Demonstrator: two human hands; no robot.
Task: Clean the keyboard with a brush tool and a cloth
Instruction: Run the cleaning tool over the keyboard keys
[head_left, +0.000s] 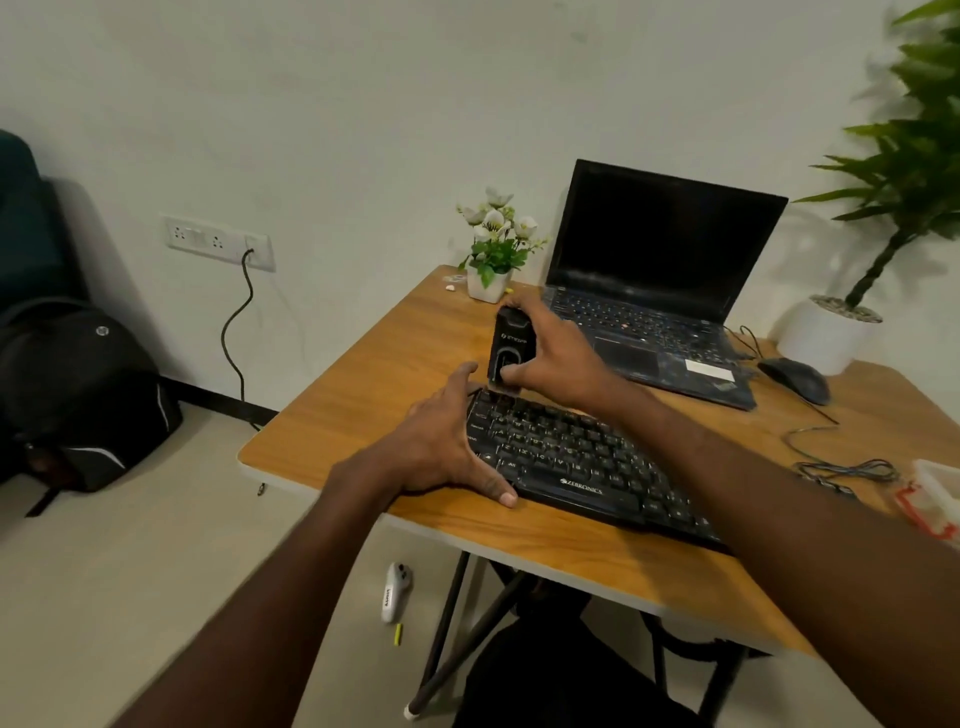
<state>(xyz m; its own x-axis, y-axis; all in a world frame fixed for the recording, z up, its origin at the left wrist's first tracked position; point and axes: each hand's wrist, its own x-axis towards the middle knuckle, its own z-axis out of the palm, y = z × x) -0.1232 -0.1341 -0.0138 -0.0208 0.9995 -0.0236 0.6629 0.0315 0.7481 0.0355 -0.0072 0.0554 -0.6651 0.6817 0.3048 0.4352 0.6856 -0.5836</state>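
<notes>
Left hand (447, 441), fingers straight, presses flat against the keyboard's (582, 462) near-left end at centre frame, steadying it on the bench (363, 415). Just beyond, the right hand (550, 358) is clamped round a black brush tool (511, 348), held upright with its working end touching the far-left corner keys (bristles too dark to make out). The keyboard's long axis runs from centre frame toward the lower right. A hard push could pop a keycap or skid the keyboard toward the laptop (660, 291) behind.
</notes>
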